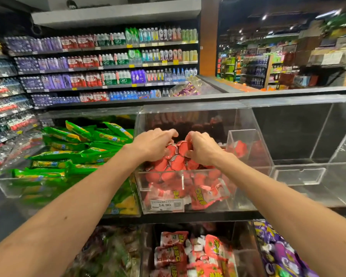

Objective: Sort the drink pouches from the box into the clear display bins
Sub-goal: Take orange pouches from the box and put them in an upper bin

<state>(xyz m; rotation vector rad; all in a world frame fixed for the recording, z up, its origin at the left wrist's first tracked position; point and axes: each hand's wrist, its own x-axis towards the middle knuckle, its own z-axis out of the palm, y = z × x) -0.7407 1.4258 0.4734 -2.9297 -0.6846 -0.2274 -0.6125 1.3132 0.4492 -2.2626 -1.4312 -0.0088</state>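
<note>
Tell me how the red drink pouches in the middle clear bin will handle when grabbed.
Probably floppy: the red drink pouches lie bent and slumped together in the clear acrylic bin. Likely slippery, as their film looks glossy. The left hand and right hand both grip the pile, so bunches may shift.

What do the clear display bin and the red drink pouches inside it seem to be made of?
Clear display bin: likely rigid acrylic, glossy; see-through walls with bright edges and reflections. Red drink pouches: probably flexible plastic film, slightly shiny; they crumple and carry printed lettering.
</note>
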